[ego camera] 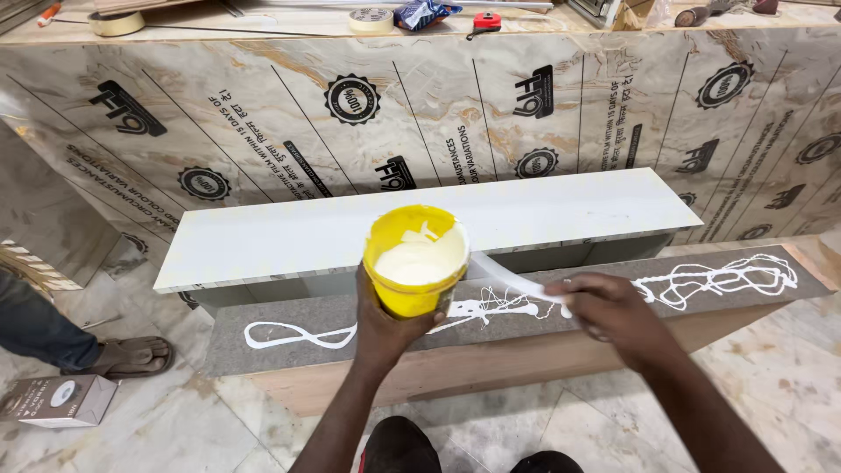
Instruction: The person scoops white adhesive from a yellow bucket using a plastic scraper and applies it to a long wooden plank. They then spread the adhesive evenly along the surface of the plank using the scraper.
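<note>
1. Left hand (385,320) wraps the yellow tub (416,259) from below, fingers closed round its wall; tub round, smooth plastic, tilted toward the camera, approx half full of thick white glue.
2. Right hand (604,307) is closed on a white strip (517,282), thin, flat and glue-coated; the strip runs from the tub's rim to the fingers.
3. Grey board (289,320): long, narrow, matte, slightly rough face, lying flat w/ a bare wood edge facing the camera. Both hands are over its middle.
4. Glue squiggles (718,278) on the board: 3 patches, a loop at left, a tangle under the tub, a denser tangle at right. Bare grey between them.
5. White panel (420,229): 1, smooth, rectangular, lying just behind the grey board & parallel, its top bare.
6. Behind: marble-look sheet (263,114) w/ glossy printed film, standing as a wall.
7. Ledge on top: 2 tape rolls (371,19), 1 blue packet (420,12), 1 red tape measure (484,23).
8. Floor: pale marble tiles; small cardboard box (57,401) bottom left, another person's sandalled foot (131,355) beside it. Open floor at right.
</note>
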